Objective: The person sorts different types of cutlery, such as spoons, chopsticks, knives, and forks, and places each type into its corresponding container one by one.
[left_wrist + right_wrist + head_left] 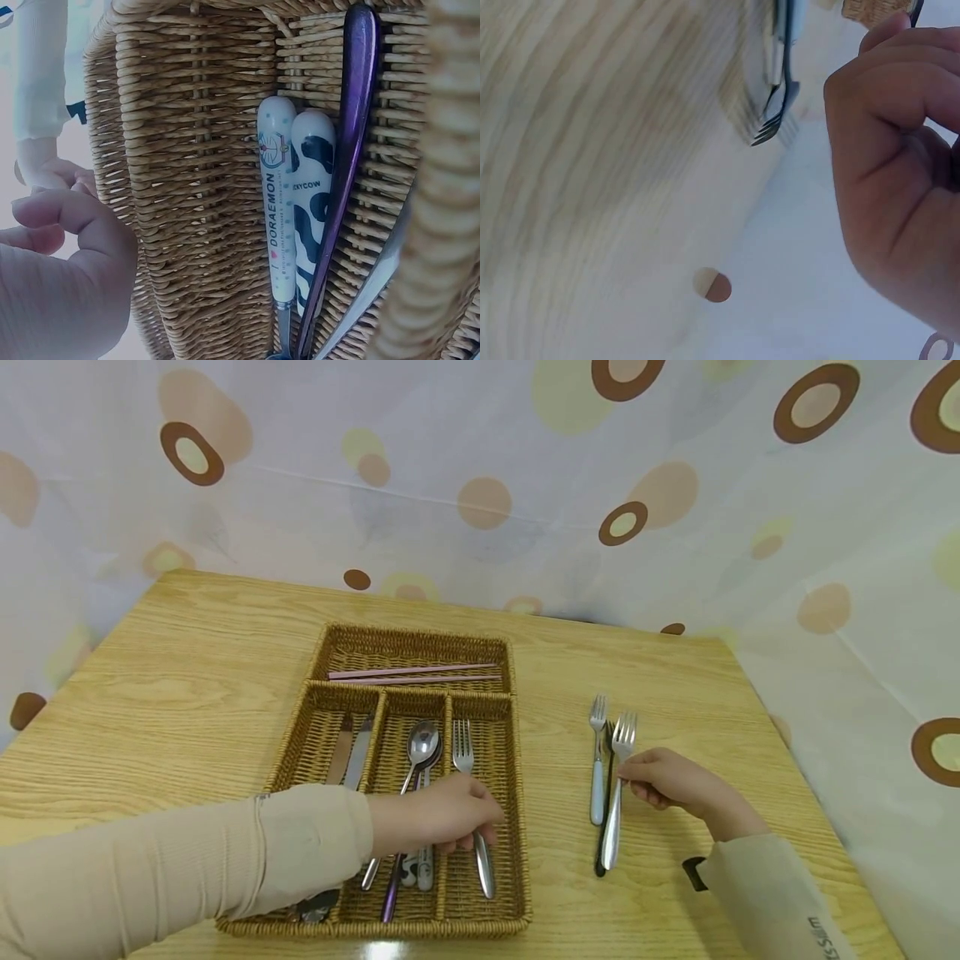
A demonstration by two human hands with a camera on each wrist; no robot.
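A silver fork (484,868) lies slanted in the right compartment of the wicker cutlery tray (523,827). My left hand (450,814) bends over its middle and pinches it; the fork does not show in the left wrist view. On the right, my right hand (671,783) grips another silver fork (613,835) by its neck between thumb and fingers, tines pointing away. Beside that fork are a fork with a pale blue handle (597,789) and a black fork (601,860). In the right wrist view, dark tines (769,131) show beyond the hand.
Spoons (423,742) fill the tray's middle compartment, among them a purple handle (352,142) and a cow-patterned handle (313,180). Knives (358,756) lie in the left compartment. Pink chopsticks (420,677) rest in the back one. A patterned curtain (480,468) hangs behind the wooden table (202,668).
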